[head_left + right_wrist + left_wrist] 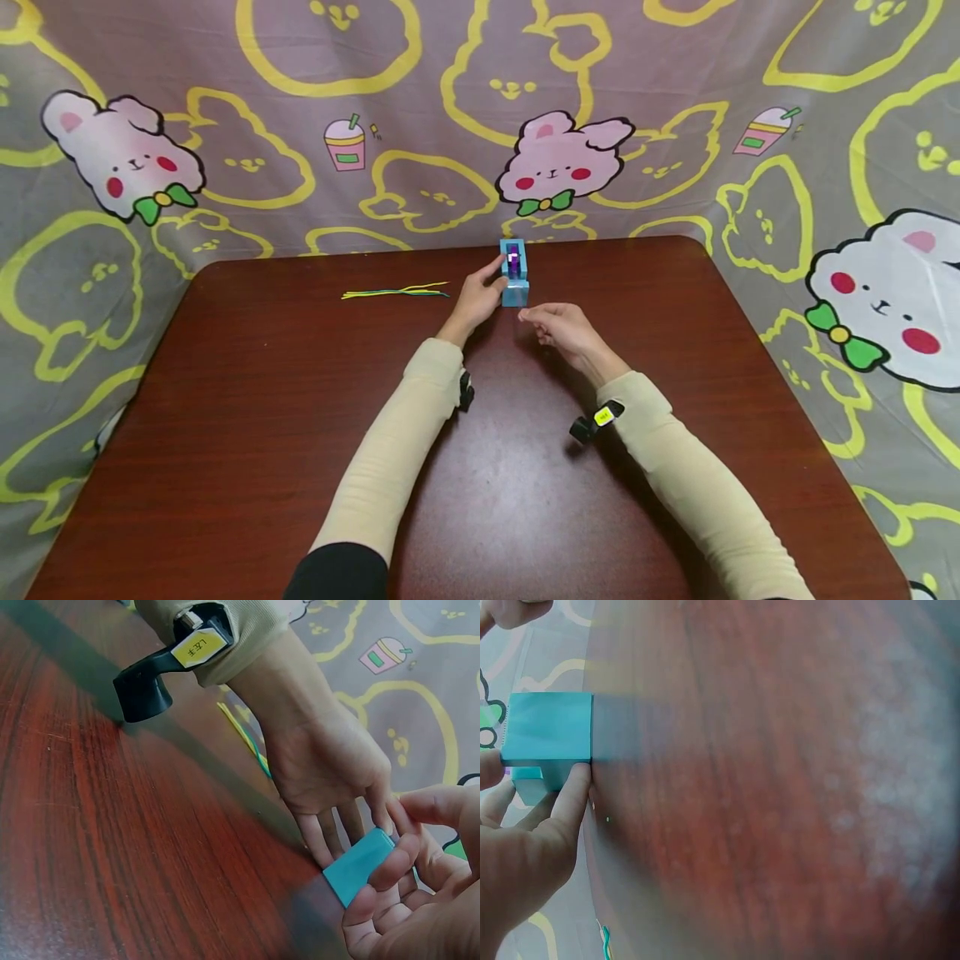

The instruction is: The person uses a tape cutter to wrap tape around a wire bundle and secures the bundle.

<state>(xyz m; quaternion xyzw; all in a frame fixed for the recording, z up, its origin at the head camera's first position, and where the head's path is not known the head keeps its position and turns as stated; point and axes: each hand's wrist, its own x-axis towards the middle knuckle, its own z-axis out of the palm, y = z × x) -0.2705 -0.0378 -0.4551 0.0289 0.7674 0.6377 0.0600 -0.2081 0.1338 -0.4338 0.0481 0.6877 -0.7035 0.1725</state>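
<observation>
- Boxy, smooth blue dispenser (515, 295), near the table's (247, 400) far edge; a purple roll (513, 260) sits inside, hard to see from the wrists.
- Left hand (480, 302) grips the dispenser between thumb and fingers.
- Right hand (566, 330), curled, thumb and fingertip together beside its near end; cannot tell whether anything is pinched.
- Thin yellow-green strands (395, 292), left along the far edge.

From the head we look forward and down over the table (225, 467); from each wrist we look in close. Both wrist views share the blue device (551, 726) and left hand (529, 859).
</observation>
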